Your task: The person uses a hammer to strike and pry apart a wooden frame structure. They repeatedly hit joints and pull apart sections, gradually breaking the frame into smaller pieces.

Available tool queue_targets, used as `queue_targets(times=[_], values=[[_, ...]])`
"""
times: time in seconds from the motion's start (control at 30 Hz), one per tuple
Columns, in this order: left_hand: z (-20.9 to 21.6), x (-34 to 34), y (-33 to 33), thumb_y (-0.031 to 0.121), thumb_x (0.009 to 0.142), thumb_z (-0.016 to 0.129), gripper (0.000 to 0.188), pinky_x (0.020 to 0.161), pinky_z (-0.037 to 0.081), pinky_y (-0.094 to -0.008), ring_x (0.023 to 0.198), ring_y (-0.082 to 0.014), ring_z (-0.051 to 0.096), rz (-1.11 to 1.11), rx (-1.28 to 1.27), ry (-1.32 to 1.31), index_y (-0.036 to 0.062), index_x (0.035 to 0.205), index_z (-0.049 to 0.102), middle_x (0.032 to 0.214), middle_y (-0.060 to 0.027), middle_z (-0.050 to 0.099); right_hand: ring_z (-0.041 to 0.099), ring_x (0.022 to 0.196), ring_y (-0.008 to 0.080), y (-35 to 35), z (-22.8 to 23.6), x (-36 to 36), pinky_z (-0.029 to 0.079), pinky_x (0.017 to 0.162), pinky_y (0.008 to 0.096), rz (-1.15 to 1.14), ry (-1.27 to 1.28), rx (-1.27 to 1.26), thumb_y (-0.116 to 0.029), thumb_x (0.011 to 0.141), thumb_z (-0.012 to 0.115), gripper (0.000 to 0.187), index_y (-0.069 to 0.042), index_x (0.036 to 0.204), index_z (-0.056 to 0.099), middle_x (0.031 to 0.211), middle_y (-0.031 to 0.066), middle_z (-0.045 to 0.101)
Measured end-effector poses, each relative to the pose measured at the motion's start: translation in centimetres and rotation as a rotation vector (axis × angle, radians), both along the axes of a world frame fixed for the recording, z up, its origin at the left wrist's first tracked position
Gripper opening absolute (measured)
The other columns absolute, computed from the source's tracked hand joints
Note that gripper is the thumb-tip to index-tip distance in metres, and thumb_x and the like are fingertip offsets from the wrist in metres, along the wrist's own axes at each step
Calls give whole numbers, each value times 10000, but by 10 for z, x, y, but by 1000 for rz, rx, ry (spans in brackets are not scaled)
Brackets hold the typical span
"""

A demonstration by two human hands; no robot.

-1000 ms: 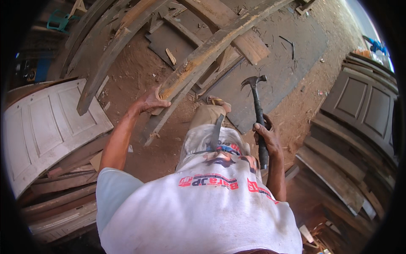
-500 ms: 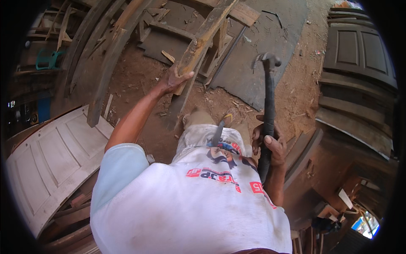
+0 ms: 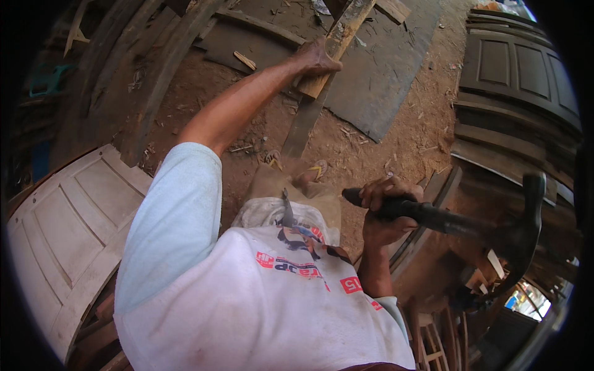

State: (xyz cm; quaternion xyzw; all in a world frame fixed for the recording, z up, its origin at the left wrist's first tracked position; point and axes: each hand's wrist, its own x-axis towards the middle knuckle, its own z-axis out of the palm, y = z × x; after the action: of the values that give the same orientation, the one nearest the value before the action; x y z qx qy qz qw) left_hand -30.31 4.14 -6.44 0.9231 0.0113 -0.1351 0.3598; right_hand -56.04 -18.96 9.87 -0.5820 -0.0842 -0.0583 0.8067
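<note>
My left hand point(image 3: 317, 59), its arm stretched forward, is closed round the near end of a worn wooden beam point(image 3: 351, 29) that slants away to the upper right. My right hand point(image 3: 388, 207) grips the black handle of a claw hammer point(image 3: 458, 221) in front of my right side. The hammer lies roughly level, its head out to the right and its butt end toward the middle. At my waist a narrow, dark, blade-like piece point(image 3: 288, 210) sticks up; its lower part is hidden.
Below the beam a grey sheet point(image 3: 390, 93) covers part of the dirt floor, strewn with wood chips. A white panelled door point(image 3: 74, 216) leans at left, near long timbers point(image 3: 158, 93). Dark panelled doors point(image 3: 510, 68) and boards are stacked at right. A green plastic chair point(image 3: 46, 80) stands far left.
The hammer has swung from upright, head forward, to level with its head out to the right. My left hand now reaches further forward and right, still on the beam.
</note>
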Motion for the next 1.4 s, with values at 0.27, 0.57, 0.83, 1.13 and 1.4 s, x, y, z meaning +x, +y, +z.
queue_targets(times=[0.27, 0.57, 0.83, 1.13, 1.4], values=[[-12, -2, -8, 419, 684, 839, 753, 844, 570, -402, 951, -283, 701, 107, -350, -101, -93, 1186, 606, 1047, -232, 707, 575, 677, 214, 22, -142, -44, 470, 614, 359, 65, 641, -893, -451, 1012, 604, 467, 11, 1067, 579, 763, 64, 596], [-19, -5, 6, 341, 701, 792, 420, 606, 524, -380, 663, -194, 638, 115, -434, -26, -28, 883, 708, 803, -122, 704, 521, 547, 138, 1, 59, 6, 444, 500, 296, -179, -138, -137, -736, 901, 585, 662, -82, 987, 521, 650, 14, 509], [-32, 15, -20, 381, 688, 851, 517, 609, 553, -377, 669, -206, 648, 88, -528, 81, -21, 968, 685, 823, -120, 701, 498, 558, 98, 5, -152, -55, 387, 505, 312, 131, 724, -1144, -452, 1019, 591, 428, -39, 918, 635, 637, 11, 520], [-28, 11, -16, 442, 672, 868, 1049, 1015, 521, -436, 1211, -391, 622, 94, -423, -74, -137, 1419, 415, 1310, -310, 613, 455, 500, 60, -4, -81, -34, 357, 439, 260, -78, 511, -765, -546, 1001, 615, 486, -99, 835, 521, 606, -48, 469], [-7, 7, -11, 420, 689, 851, 900, 871, 581, -413, 1045, -364, 696, -4, -364, 100, -154, 1297, 519, 1173, -302, 672, 515, 550, 127, 8, 87, 13, 444, 498, 292, -201, -344, -108, -639, 954, 598, 554, -90, 935, 525, 669, 11, 515]])
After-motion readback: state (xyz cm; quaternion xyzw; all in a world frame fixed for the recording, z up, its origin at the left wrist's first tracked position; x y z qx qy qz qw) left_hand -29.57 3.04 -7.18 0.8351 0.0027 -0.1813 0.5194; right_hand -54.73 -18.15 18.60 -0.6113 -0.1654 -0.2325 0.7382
